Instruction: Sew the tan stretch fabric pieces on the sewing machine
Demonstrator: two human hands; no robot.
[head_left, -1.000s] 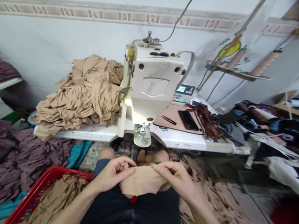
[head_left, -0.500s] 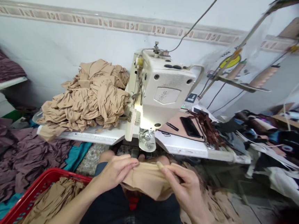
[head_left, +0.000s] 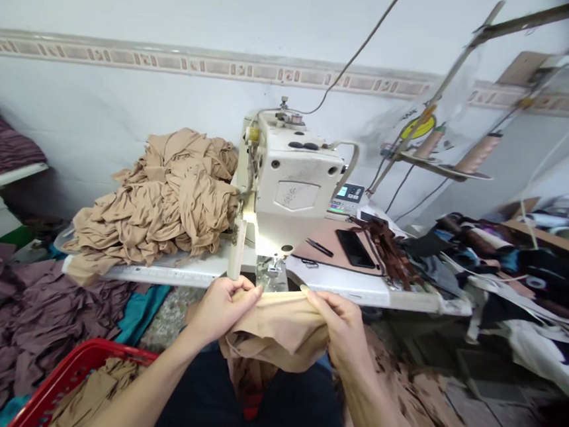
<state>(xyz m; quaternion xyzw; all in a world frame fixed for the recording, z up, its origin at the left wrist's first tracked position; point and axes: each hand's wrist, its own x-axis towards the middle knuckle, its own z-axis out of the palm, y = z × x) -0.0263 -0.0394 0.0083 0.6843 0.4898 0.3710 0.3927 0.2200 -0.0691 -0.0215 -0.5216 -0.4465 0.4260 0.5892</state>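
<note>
Between my two hands a piece of beige fabric [head_left: 282, 323] is stretched taut along its upper edge, the rest hanging in folds over my lap. My left hand [head_left: 224, 306] pinches its left corner, thumb on top. At the other end my right hand [head_left: 340, 318] grips the edge between thumb and fingers. Just beyond the cloth is the sewing machine [head_left: 294, 188], its lit needle area and metal plate [head_left: 272, 275] right behind the fabric's top edge.
Left of the machine a heap of beige fabric [head_left: 166, 196] covers the white table [head_left: 358, 288]. On its right lie thread snips [head_left: 320, 247], a phone [head_left: 354, 247] and brown strips [head_left: 386, 245]. A red basket [head_left: 45, 388] with beige cloth stands lower left. Thread cones [head_left: 479, 153] rise at right.
Both hands have lifted the fabric up and forward, closer to the machine's needle plate. The edge is now pulled straighter. The camera view has shifted slightly.
</note>
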